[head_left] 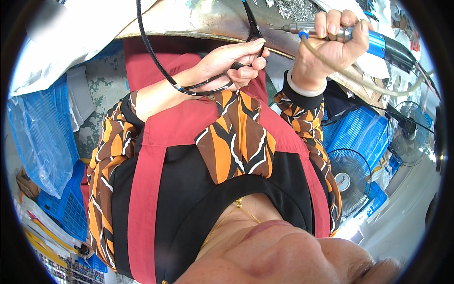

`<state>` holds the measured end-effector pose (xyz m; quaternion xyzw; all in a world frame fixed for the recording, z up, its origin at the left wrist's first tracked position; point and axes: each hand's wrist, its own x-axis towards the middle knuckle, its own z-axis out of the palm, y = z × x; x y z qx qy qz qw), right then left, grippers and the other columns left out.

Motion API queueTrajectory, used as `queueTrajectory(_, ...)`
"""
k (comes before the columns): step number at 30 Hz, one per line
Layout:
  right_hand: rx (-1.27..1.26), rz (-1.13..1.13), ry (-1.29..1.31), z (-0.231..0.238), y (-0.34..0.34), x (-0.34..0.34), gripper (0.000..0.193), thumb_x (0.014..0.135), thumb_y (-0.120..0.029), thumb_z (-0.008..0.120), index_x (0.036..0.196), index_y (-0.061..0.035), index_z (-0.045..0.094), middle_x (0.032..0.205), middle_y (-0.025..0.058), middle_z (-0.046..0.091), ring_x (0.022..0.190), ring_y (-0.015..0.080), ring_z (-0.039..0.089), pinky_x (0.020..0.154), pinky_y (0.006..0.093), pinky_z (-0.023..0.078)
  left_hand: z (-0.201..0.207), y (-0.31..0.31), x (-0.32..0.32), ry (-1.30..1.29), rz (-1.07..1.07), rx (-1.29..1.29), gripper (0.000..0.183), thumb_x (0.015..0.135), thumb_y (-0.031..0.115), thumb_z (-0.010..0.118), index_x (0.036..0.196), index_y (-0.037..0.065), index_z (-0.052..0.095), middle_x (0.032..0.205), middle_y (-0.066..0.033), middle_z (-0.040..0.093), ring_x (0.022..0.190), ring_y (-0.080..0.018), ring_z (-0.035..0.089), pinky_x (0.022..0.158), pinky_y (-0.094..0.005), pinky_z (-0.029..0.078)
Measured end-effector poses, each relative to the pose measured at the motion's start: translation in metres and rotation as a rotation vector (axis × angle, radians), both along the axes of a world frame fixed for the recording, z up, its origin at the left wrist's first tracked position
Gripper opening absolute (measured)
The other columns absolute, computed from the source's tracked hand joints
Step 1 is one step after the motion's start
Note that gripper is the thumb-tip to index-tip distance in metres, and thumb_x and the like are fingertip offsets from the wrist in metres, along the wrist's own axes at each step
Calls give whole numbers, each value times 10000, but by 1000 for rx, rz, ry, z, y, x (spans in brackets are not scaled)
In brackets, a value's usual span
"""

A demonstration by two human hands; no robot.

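My left hand is closed around a thin black cord, its thumb and fingers pinching a dark, slotted piece. The cord loops over my left forearm and runs up out of view, with small blue marks on it. My fingers hide part of the piece. To the right, my right hand grips a blue and silver powered screwdriver. Its thin tip points left, toward the black piece but apart from it. A clear hose joins the tool near its blue collar and bends away to the right.
Many small metal pins or screws lie on the worn bench beyond my hands. White sheeting covers the left side. Blue crates flank me, and two fans stand at the right.
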<state>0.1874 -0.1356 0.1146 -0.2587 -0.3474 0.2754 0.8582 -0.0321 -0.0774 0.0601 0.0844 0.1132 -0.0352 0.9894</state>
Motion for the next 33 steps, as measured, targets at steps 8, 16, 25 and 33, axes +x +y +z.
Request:
queueTrajectory(8, 20, 32, -16, -10, 1, -26, 199, 1044, -189, 534, 1219, -271, 582, 862, 48, 608, 601, 155, 542, 456, 289, 450, -12, 2, 2, -243, -95, -130, 310, 1109, 385, 495, 1113, 92, 597, 846, 25, 584, 574, -9, 439, 453, -167, 275)
queueTrajectory(16, 10, -14, -69, -2, 19, -55, 252, 1010, -185, 595, 1247, -215, 516, 785, 7, 495, 532, 107, 443, 446, 239, 384, -7, -2, -2, -237, -39, -106, 348, 1120, 381, 459, 1122, 54, 577, 770, 41, 495, 511, -13, 412, 416, -169, 286)
queueTrajectory(25, -143, -93, 85, -8, 33, -16, 229, 1029, -268, 580, 877, -105, 525, 743, -2, 494, 521, 102, 431, 441, 238, 364, 7, 7, -4, -62, -10, 124, 314, 1121, 357, 457, 1094, 56, 545, 753, 16, 526, 458, -30, 397, 380, -170, 294)
queueTrajectory(33, -92, -72, 492, -25, 49, 25, 172, 1048, -203, 572, 903, -121, 530, 736, 4, 491, 544, 112, 456, 452, 235, 362, 18, 45, 6, -198, 1203, 1113, 218, 1058, 216, 611, 1197, 50, 590, 953, -115, 619, 862, -236, 618, 729, -345, 525)
